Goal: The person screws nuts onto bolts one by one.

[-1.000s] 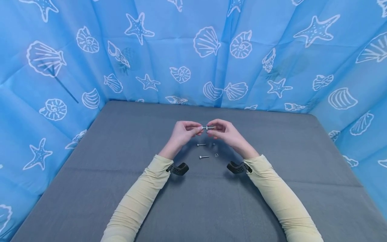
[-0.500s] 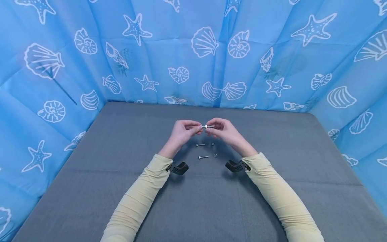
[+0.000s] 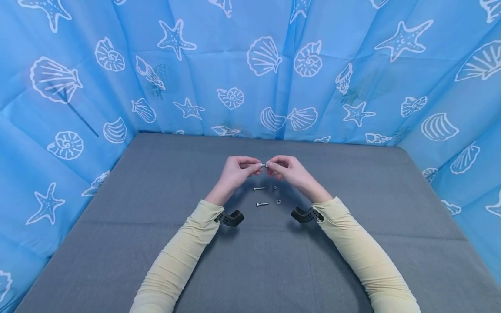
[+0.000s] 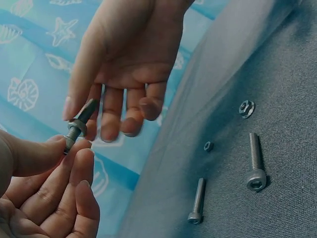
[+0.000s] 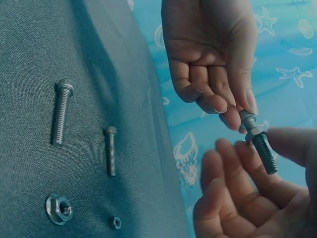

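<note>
My left hand [image 3: 236, 171] pinches the head of a metal bolt [image 5: 265, 154] between thumb and fingertips, above the table. A nut [image 5: 255, 132] sits partway along the bolt's thread. My right hand [image 3: 288, 169] has its thumb and index finger on either side of that nut, with the bolt's threaded end pointing toward its palm. The other right fingers are loosely bent. In the left wrist view the bolt [image 4: 89, 109] slants up from the left fingertips, the nut [image 4: 78, 127] standing near the right thumb. Left fingers mostly cover the bolt head.
On the grey cloth-covered table [image 3: 250, 261] lie a larger socket-head bolt [image 5: 61, 114], a smaller bolt [image 5: 111, 152], a flange nut [image 5: 59, 209] and a small nut [image 5: 115, 222]. A blue shell-patterned curtain [image 3: 235, 65] surrounds the table's back and sides.
The right thumb and fingers have shifted slightly left along the bolt, and now cover the nut that showed between the hands before. The left hand keeps its hold; the loose parts lie still.
</note>
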`<state>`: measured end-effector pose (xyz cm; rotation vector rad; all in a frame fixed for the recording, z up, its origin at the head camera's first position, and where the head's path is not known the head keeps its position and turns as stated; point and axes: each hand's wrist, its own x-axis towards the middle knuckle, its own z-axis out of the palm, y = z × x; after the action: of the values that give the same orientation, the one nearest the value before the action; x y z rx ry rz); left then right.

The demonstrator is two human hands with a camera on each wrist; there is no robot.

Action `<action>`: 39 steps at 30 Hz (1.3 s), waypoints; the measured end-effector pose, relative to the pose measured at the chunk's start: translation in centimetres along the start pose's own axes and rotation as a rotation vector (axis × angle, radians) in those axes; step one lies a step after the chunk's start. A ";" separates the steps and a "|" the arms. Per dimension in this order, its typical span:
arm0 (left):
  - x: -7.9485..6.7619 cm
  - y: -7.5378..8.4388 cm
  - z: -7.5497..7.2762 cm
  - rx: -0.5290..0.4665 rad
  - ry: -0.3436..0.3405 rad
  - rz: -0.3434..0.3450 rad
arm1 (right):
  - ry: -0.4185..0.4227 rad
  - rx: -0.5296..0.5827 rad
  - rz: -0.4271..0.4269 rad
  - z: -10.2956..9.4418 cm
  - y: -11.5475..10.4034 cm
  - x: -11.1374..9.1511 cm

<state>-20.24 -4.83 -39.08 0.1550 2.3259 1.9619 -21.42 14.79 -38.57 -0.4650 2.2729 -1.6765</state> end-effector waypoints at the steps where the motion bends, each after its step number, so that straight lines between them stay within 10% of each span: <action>1: 0.0 0.0 0.0 -0.001 -0.001 -0.001 | 0.003 -0.002 0.010 0.0 0.0 0.0; 39: 0.0 -0.1 -0.2 -0.009 0.001 0.010 | 0.021 0.035 -0.007 0.4 0.1 0.2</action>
<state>-20.22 -5.03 -39.12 0.1653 2.3203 1.9773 -21.40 14.39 -38.78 -0.4501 2.2547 -1.7294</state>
